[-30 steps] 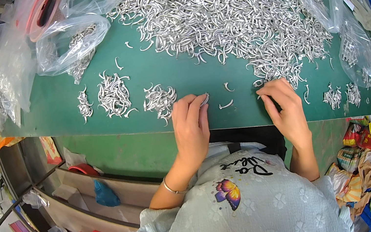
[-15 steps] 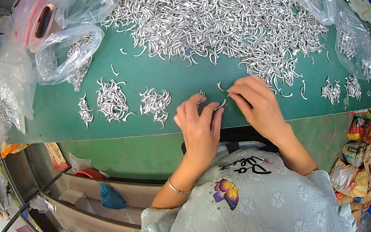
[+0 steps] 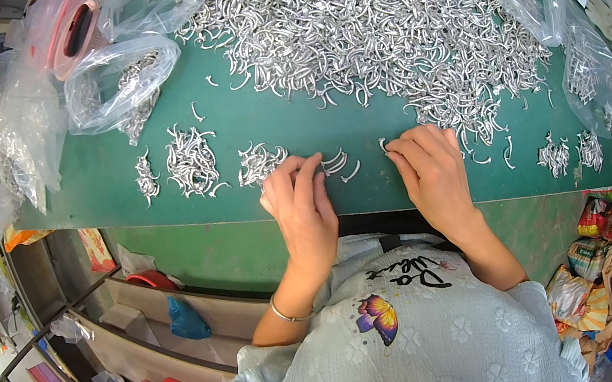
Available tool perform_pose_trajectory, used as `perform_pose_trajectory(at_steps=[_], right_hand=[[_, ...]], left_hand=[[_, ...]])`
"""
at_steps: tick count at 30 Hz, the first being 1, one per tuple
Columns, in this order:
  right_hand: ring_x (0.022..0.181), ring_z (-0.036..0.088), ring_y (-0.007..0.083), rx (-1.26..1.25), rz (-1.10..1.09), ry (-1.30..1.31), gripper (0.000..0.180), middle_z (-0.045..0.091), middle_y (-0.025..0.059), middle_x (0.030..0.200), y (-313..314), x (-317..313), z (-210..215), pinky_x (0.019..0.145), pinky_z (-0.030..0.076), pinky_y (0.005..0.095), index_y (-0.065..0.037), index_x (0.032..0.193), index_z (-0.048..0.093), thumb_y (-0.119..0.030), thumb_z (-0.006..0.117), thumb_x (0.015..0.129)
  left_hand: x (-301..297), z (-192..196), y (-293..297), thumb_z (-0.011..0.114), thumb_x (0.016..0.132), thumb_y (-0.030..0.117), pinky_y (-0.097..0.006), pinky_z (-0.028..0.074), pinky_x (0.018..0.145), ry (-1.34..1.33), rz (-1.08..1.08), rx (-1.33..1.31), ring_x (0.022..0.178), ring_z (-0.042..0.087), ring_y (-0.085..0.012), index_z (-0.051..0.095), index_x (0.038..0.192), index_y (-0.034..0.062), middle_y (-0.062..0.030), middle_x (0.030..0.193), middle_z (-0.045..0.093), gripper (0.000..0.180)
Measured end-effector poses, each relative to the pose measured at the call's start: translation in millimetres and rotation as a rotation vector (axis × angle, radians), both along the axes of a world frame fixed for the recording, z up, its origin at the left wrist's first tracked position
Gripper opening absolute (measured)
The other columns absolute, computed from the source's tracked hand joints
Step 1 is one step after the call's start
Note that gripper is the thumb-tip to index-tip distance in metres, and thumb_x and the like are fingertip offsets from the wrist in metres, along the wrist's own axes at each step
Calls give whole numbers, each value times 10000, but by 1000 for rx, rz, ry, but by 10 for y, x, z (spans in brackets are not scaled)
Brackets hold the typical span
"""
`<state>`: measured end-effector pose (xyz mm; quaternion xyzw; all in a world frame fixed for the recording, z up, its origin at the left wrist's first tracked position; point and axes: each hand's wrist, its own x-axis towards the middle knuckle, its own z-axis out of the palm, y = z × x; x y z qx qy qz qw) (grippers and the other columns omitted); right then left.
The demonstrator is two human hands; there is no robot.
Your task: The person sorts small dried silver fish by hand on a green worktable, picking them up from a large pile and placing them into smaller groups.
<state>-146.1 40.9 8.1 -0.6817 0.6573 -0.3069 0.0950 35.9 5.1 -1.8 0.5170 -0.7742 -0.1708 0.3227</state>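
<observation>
Silvery curved piece at fingertips of right hand; left hand beside loose curved pieces; whether clamped, in both, unclear from above. Likely at picking step, calling next for fine pinch. Beyond, large heap on green table.

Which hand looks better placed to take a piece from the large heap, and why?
Probably the right hand: the large heap comes close to it, while the left hand is beside a small pile.
</observation>
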Motion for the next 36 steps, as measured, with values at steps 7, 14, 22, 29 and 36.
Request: perform_pose_trajectory(at_steps=[7,14,22,29,36], right_hand=[[804,535,237,21,113,-147,158,560,55,846,-20,106,60,715,381,364,-29,932,649,-19,688,780],[794,523,234,-46,-32,7,127,556,50,847,-74,31,13,711,369,361,-38,914,646,-27,685,794],[819,531,222,-53,-113,43,152,564,40,853,-43,-14,4,731,361,362,-42,925,656,-24,703,782],[817,537,230,-38,-95,-32,162,595,43,873,-8,-85,29,743,354,357,-49,931,660,-46,716,779],[815,573,284,54,78,-443,214,646,89,908,246,-128,133,757,433,387,-16,982,654,-35,715,778]], left_hand=[[11,74,-118,676,785,-47,-362,394,802,-63,-90,77,889,545,-276,647,946,11,-104,930,581,174],[4,50,-108,673,773,-86,-375,455,783,71,-123,87,867,565,-305,622,940,-16,-127,953,596,188],[-43,130,-78,719,741,-57,-376,437,791,60,-148,89,886,544,-285,653,966,7,-96,989,582,243],[-97,67,23,755,716,-20,-369,393,768,1,-201,96,843,504,-261,652,911,35,-80,938,548,228],[-294,182,139,724,731,-48,-376,386,785,132,-366,121,877,524,-271,627,924,27,-86,942,565,228]])
